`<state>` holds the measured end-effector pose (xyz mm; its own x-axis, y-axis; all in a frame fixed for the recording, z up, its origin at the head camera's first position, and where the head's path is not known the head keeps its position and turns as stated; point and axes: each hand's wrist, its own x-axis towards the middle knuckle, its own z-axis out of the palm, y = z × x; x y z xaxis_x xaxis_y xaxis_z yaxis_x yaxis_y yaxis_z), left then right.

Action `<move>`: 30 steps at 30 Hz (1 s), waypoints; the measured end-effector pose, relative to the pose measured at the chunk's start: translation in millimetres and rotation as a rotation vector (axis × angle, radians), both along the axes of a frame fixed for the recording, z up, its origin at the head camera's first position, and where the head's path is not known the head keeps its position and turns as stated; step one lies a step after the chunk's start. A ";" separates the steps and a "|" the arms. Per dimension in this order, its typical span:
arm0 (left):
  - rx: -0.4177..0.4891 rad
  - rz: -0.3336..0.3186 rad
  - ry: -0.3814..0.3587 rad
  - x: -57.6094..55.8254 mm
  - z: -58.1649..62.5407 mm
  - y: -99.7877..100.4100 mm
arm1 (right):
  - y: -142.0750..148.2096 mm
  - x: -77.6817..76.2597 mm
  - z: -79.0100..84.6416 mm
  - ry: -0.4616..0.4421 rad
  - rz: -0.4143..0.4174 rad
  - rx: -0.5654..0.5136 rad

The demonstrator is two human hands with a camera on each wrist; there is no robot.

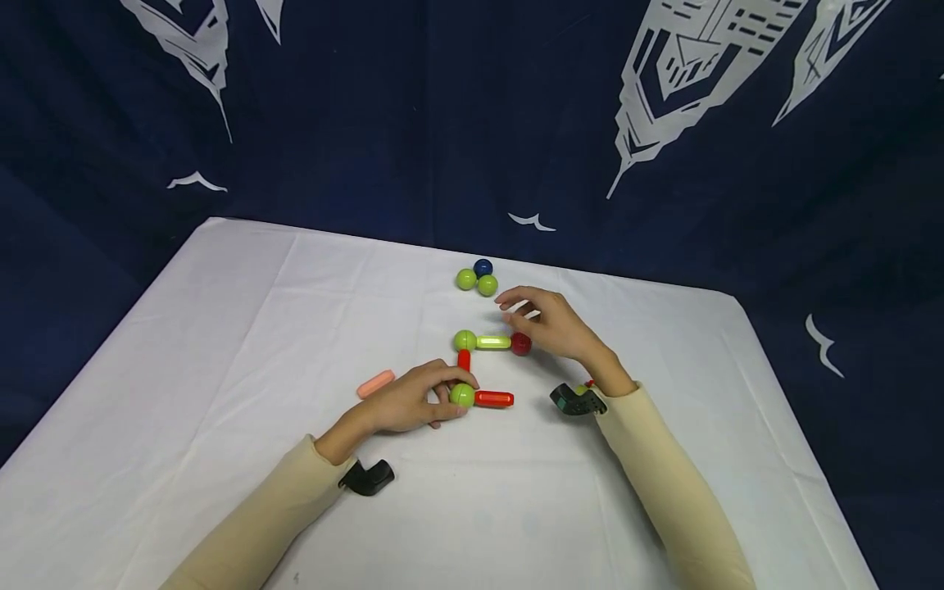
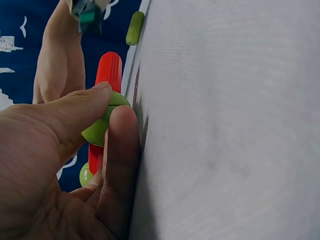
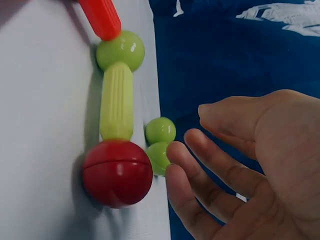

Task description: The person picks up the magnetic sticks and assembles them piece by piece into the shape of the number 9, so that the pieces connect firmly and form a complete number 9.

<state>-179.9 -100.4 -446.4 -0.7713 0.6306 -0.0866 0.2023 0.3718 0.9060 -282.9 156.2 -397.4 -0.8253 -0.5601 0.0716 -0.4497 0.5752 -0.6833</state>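
My left hand [image 1: 413, 398] pinches a green ball [image 2: 97, 131] between thumb and fingers, low over the white cloth. A red rod [image 1: 494, 399] sticks out of that ball to the right, and a second red rod [image 1: 464, 359] runs from it to a farther green ball [image 1: 465, 341]. From there a yellow-green rod [image 3: 116, 102] leads to a dark red ball [image 3: 117, 173], forming an open-sided frame. My right hand [image 1: 553, 325] hovers just beyond the red ball, fingers loosely bent and apart, holding nothing.
Two loose green balls [image 1: 466, 279] and a dark blue ball [image 1: 483, 267] cluster near the table's far edge. An orange-pink rod [image 1: 376, 383] lies left of my left hand. A green and red piece [image 1: 583, 388] is partly hidden by my right wrist's camera [image 1: 577, 401].
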 end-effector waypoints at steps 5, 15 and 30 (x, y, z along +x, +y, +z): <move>-0.016 -0.002 0.019 -1.3 -1.6 -1.1 | -9.4 -20.3 -3.1 -0.122 -0.043 -0.009; -0.003 -0.003 -0.005 0.3 1.8 -0.3 | -11.6 -53.1 -18.1 -0.522 -0.109 -0.062; -0.009 -0.003 0.013 -0.1 0.4 1.1 | -10.0 -58.7 -22.2 -0.504 -0.053 0.030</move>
